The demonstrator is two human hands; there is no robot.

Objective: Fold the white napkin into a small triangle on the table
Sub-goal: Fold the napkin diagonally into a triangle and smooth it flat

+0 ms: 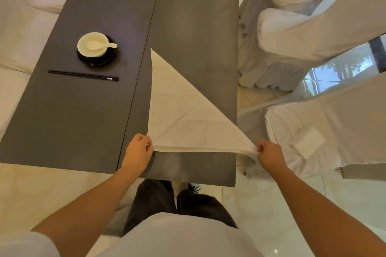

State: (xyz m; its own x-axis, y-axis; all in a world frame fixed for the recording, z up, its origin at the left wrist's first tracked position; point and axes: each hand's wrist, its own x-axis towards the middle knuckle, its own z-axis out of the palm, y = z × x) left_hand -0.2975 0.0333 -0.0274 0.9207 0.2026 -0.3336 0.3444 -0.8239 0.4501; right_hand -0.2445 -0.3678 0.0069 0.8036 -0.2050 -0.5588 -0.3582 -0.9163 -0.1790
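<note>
The white napkin (179, 115) lies on the dark grey table (188, 27) as a large triangle, doubled over, with one point far from me and a long edge near me. My left hand (139, 150) pinches the near left corner. My right hand (269, 153) pinches the near right corner, which reaches just past the table's right edge. The near edge shows two layers.
A cream bowl with a spoon (94, 45) sits on a black saucer at the left of the table, with dark chopsticks (83, 75) in front of it. White-covered chairs (313, 33) stand along the right side. The table's near edge (177, 179) is close to my legs.
</note>
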